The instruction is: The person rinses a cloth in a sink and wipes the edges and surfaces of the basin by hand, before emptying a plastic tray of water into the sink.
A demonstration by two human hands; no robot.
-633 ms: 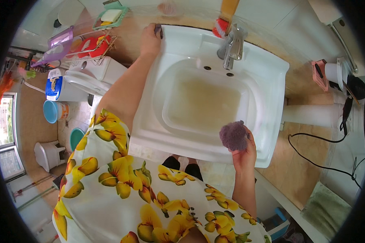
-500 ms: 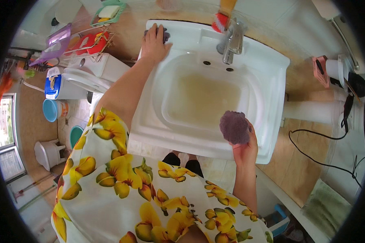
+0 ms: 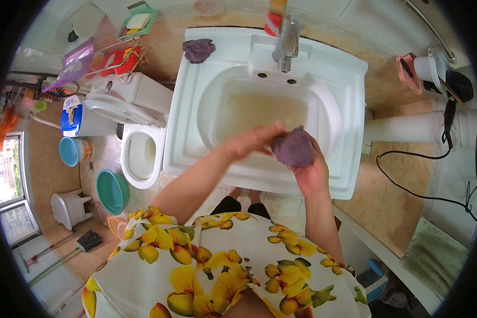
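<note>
As the right hand grips a bunched purple cloth over the near side of the white sink, the blurred left hand reaches right up beside it, fingers outstretched; contact, I can't tell. That left arm blocks part of the murky water. Fuzzy and rounded, this cloth! Behind, the faucet and red-bristled brush; far-left corner, a second crumpled cloth; leftward, the toilet and green basin.
</note>
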